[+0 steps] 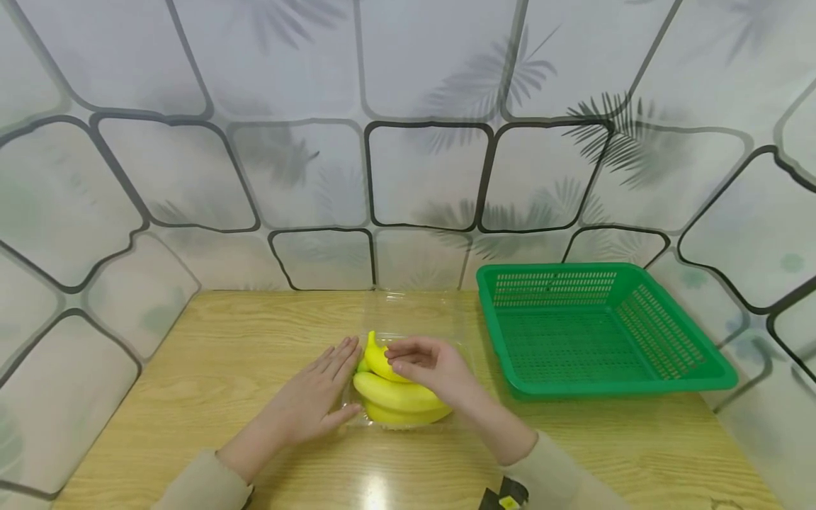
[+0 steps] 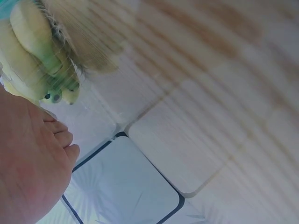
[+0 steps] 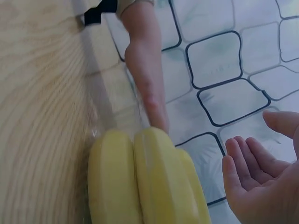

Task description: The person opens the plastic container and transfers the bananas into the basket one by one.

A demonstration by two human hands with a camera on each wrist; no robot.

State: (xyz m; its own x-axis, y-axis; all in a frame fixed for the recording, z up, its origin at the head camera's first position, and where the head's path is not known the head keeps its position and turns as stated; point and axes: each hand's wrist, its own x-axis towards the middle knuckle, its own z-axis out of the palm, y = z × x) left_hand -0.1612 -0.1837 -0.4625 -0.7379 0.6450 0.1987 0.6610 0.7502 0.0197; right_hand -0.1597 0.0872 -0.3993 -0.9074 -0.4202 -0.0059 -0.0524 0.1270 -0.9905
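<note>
Yellow bananas [image 1: 403, 402] with greenish ends lie in a clear plastic box [image 1: 414, 312], whose lid stands raised at the back. My left hand [image 1: 302, 407] is at the box's left side, its fingers stretched forward together and the thumb spread toward the bananas. In the left wrist view the left hand [image 2: 32, 163] is beside the banana ends. Over the right part of the bananas hovers my right hand [image 1: 440, 372], its fingers loosely bent. The right wrist view shows this right hand [image 3: 261, 179] apart from the bananas [image 3: 161, 182], holding nothing.
A green plastic basket [image 1: 615, 387] with slotted walls stands on the wooden table [image 1: 255, 333], to the right of the box. Behind and at both sides rise walls [image 1: 421, 170] with a stone-outline and leaf pattern.
</note>
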